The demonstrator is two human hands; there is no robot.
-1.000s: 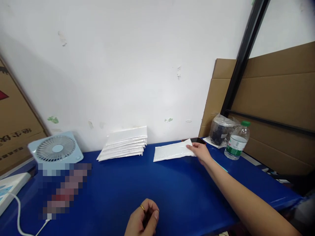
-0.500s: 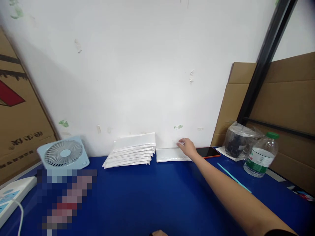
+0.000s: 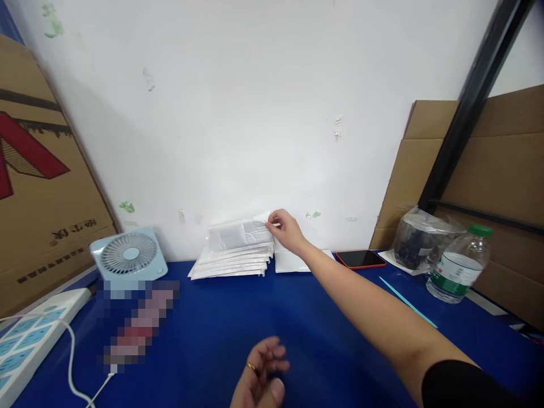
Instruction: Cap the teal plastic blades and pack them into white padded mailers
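Observation:
My right hand (image 3: 285,229) pinches the right upper corner of a flat packet in clear plastic (image 3: 238,235). That packet lies tilted on top of a stack of white flat packets (image 3: 232,266) against the wall. Just right of the stack, partly behind my right forearm, rests another flat white packet (image 3: 293,263). My left hand (image 3: 261,374), with a ring on one finger, is over the blue table near the bottom edge. Its fingers are loosely curled and apart, with nothing in them.
On the left are a light blue fan (image 3: 131,255), a power strip (image 3: 42,334) with a white cable, and a cardboard box (image 3: 42,215). To the right are a phone (image 3: 361,259), a thin turquoise stick (image 3: 408,302), a plastic-wrapped dark object (image 3: 412,243) and a water bottle (image 3: 459,266).
My right hand has moved left from the single packet to the stack, where it now grips a plastic packet on top. My left hand has come further up into view.

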